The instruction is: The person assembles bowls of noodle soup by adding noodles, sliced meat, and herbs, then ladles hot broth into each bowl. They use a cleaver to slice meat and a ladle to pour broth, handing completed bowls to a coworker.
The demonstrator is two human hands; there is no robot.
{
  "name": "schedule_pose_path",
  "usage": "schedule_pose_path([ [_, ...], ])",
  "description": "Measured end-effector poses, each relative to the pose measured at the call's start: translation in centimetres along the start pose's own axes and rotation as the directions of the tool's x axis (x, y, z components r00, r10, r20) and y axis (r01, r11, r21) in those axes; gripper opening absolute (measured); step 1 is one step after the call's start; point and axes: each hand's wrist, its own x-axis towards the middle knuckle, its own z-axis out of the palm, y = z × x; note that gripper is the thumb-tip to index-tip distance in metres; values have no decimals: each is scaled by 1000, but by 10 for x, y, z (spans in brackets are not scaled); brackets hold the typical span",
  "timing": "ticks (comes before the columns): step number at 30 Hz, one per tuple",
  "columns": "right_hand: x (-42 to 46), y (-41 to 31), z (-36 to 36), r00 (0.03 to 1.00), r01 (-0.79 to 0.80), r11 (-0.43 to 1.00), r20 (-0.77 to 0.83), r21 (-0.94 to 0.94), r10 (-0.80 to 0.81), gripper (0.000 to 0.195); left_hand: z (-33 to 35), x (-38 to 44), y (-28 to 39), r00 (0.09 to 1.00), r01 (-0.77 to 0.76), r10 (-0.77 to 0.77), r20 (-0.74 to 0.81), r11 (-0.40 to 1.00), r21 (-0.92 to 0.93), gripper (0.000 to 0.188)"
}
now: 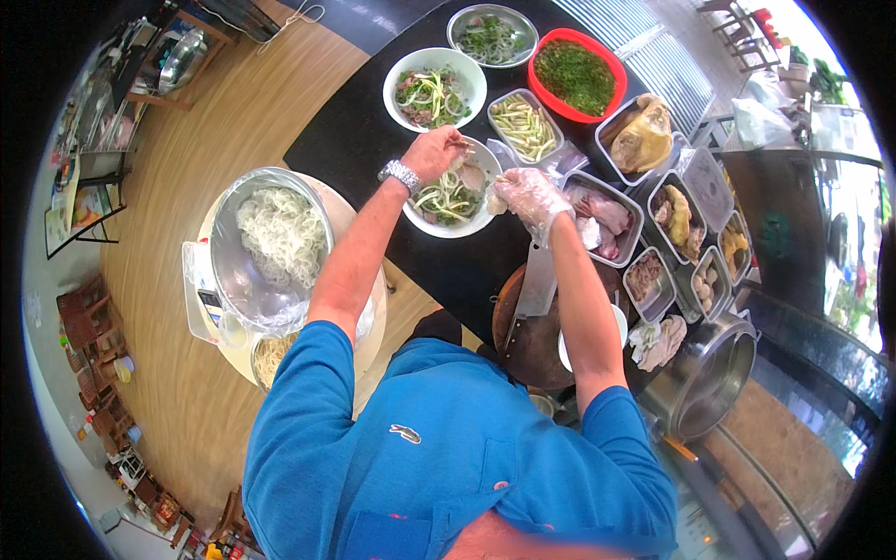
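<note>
My left hand (437, 154), bare with a metal watch at the wrist, is pinched over a white bowl (458, 229), holding what looks like a bit of meat. My right hand (530, 197), in a clear plastic glove, is closed on a pale piece of food (496, 203) at the bowl's right rim. The bowl holds herbs and pale green-white strips (448, 196), with thin meat slices (472, 178) at its upper right. Behind it stand another white bowl (389, 84) of meat and herbs and a tray of cut scallion stalks (523, 126).
A cleaver (537, 280) lies on a round wooden board (511, 329) below my right hand. Meat trays (633, 238) and a steel pot (721, 371) stand right. At left is a lined steel basin (224, 231) of noodles (280, 234); a red tub (619, 70) of chopped herbs stands behind.
</note>
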Motion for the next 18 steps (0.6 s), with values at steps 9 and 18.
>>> schedule_pose_path([
  [9, -108, 38, -25, 983, 65, 787, -176, 614, 57, 26, 18, 17, -2, 933, -358, 280, 227, 645, 675, 10],
  [18, -200, 151, -68, 850, 89, 627, -387, 774, 358, 21, 27, 3, 5, 886, -387, 414, 209, 413, 824, 14],
])
